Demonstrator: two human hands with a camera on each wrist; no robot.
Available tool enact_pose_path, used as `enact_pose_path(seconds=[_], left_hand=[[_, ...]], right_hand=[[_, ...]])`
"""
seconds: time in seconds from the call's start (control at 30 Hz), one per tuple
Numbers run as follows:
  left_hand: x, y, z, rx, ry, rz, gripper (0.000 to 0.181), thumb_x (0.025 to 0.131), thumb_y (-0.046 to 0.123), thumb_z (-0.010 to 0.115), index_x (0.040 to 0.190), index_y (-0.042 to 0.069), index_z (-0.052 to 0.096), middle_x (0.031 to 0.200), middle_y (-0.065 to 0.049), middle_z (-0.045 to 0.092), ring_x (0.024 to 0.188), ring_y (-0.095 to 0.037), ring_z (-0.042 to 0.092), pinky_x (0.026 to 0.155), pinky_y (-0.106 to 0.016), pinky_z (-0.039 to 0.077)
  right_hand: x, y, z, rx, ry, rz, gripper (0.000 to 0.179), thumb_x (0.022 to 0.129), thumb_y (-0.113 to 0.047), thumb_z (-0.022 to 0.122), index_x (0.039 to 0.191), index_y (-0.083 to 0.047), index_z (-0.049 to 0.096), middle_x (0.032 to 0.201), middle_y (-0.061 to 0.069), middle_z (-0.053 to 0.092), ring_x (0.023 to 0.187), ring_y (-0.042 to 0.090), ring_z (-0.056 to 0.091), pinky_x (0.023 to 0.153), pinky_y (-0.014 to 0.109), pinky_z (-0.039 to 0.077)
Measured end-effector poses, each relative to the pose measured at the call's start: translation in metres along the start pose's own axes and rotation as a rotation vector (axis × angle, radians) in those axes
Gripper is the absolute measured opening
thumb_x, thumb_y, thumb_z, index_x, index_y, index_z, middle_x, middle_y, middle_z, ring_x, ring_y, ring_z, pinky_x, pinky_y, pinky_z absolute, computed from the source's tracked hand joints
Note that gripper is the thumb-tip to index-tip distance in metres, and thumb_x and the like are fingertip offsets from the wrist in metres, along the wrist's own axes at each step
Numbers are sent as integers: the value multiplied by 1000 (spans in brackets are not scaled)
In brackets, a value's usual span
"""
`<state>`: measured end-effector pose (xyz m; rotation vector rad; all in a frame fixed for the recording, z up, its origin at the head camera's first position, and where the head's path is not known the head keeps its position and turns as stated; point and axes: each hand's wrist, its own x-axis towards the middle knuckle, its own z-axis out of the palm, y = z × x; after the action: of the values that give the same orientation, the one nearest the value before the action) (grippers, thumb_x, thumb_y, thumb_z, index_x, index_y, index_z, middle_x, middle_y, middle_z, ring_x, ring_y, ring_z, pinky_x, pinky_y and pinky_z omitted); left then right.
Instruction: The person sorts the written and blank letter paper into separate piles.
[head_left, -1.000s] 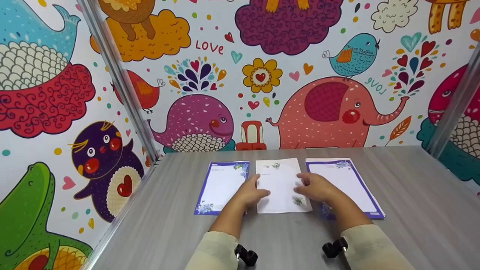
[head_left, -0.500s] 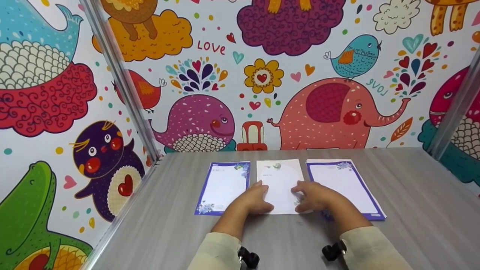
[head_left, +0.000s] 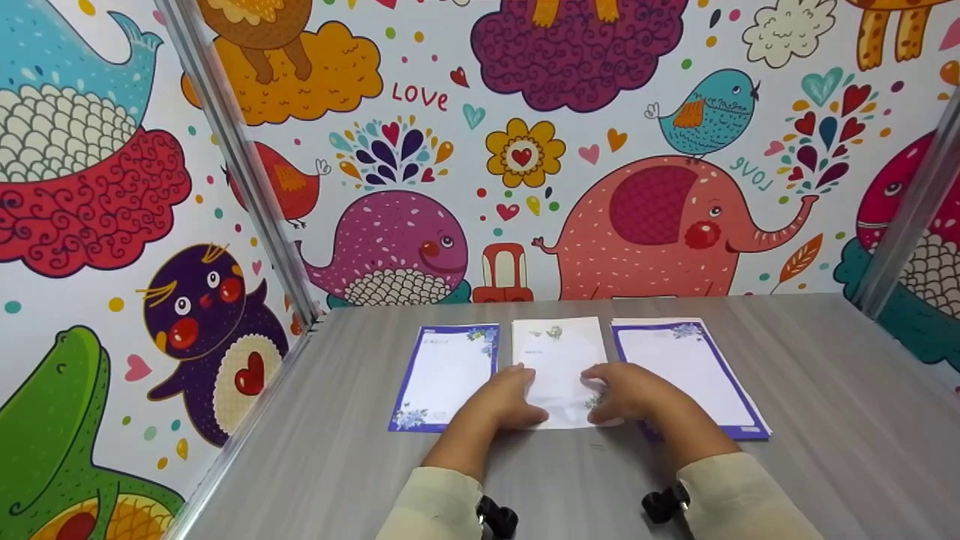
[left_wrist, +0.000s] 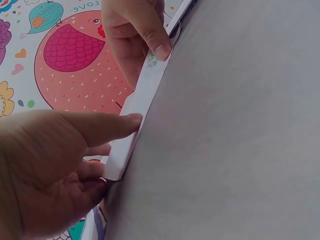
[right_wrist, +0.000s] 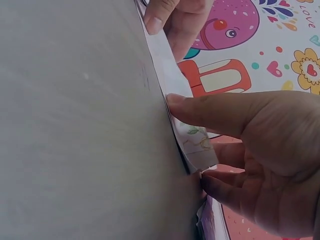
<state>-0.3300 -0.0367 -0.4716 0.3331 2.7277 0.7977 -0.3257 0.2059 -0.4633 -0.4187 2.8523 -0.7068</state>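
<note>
A white sheet of paper [head_left: 559, 375] with small printed plants lies on the grey table between both hands. My left hand [head_left: 512, 401] grips its left side, the thumb on top close to the near edge. On the opposite side, my right hand [head_left: 628, 391] holds the sheet the same way. In the left wrist view, the left thumb presses on the paper [left_wrist: 132, 112] while the fingers are at its side edge. The right wrist view has the right hand [right_wrist: 265, 150] with its thumb on the paper's near edge and fingers by the corner. The sheet's surface looks slightly bowed.
A purple-bordered flowered sheet [head_left: 450, 375] lies to the left. On the right rests a small stack of similar purple-bordered sheets [head_left: 682, 367], partly under the right forearm. The grey table [head_left: 330, 450] meets a cartoon-printed wall [head_left: 517, 75] at the back and left.
Both hands have slid toward the paper's near edge, thumbs now at the lower part. In the last half second they barely move, and the sheet bows slightly between them.
</note>
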Motion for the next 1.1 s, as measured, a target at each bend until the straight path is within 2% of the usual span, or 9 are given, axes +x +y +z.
enact_pose_path(seconds=[0.1, 0.3, 0.47, 0.6, 0.8, 0.93, 1.1], left_hand=[[2, 0, 1, 1, 19, -7, 77, 90, 33, 85, 158, 14, 53, 169, -9, 48, 161, -30, 40, 134, -51, 29], [3, 3, 3, -28, 57, -74, 76, 88, 33, 88, 156, 18, 56, 163, -9, 54, 157, -32, 44, 132, -54, 33], [3, 5, 4, 7, 108, -74, 75, 85, 33, 91, 151, 14, 60, 155, -12, 61, 148, -34, 51, 128, -53, 40], [5, 5, 4, 18, 125, -78, 74, 83, 33, 92, 148, 13, 62, 151, -12, 63, 140, -33, 54, 125, -52, 44], [5, 6, 4, -43, 127, -120, 72, 84, 32, 91, 148, 14, 63, 151, -11, 63, 141, -32, 55, 125, -53, 44], [5, 7, 4, -47, 128, -115, 71, 85, 31, 91, 148, 13, 63, 152, -12, 63, 145, -34, 54, 126, -55, 42], [7, 5, 5, -66, 154, -96, 70, 84, 27, 91, 147, 11, 64, 149, -13, 65, 143, -35, 57, 126, -54, 43]], right_hand=[[2, -1, 0, -5, 19, -9, 72, 74, -21, 97, 140, -12, 70, 139, 20, 71, 128, 41, 65, 114, 66, 48], [3, -1, 2, -15, 48, 18, 72, 72, -23, 98, 139, -14, 72, 136, 16, 73, 126, 39, 62, 112, 65, 49], [5, -1, 3, -11, 62, 14, 71, 72, -23, 99, 137, -13, 73, 134, 16, 74, 124, 39, 63, 111, 63, 50], [6, 0, 3, 8, 64, -2, 67, 72, -20, 98, 134, -11, 74, 134, 17, 74, 124, 38, 66, 112, 63, 50], [9, 0, 3, 25, 56, 0, 61, 73, -19, 97, 130, -8, 76, 132, 17, 75, 117, 32, 70, 112, 61, 51], [10, 1, 4, 23, 70, -21, 59, 72, -19, 97, 127, -7, 77, 127, 16, 77, 112, 31, 70, 110, 59, 53], [8, 2, 6, 22, 91, -52, 61, 71, -19, 97, 127, -5, 76, 128, 17, 77, 122, 36, 70, 112, 60, 52]])
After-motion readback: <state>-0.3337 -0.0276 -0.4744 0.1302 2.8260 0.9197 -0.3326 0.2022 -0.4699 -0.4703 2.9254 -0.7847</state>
